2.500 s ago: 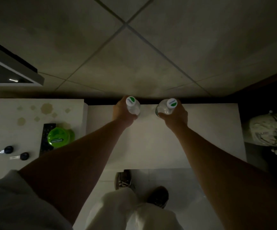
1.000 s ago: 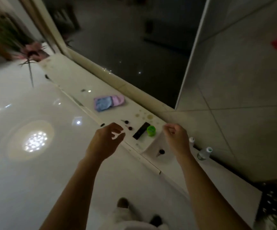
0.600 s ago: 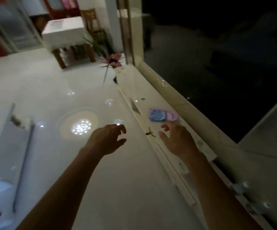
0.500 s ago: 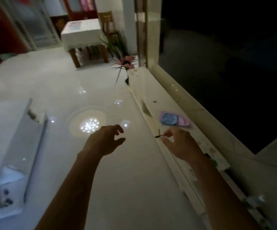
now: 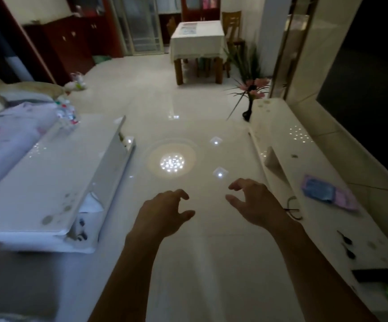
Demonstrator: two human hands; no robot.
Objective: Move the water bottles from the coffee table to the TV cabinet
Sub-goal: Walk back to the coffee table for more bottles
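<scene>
Both hands, left hand (image 5: pixel 162 213) and right hand (image 5: pixel 255 203), are wide and hold nothing. Next, go to the coffee table (image 5: pixel 49 182) and look for more bottles.

Dim room, ceiling-light glare on glossy floor (image 5: pixel 172 162), blurred edges
</scene>
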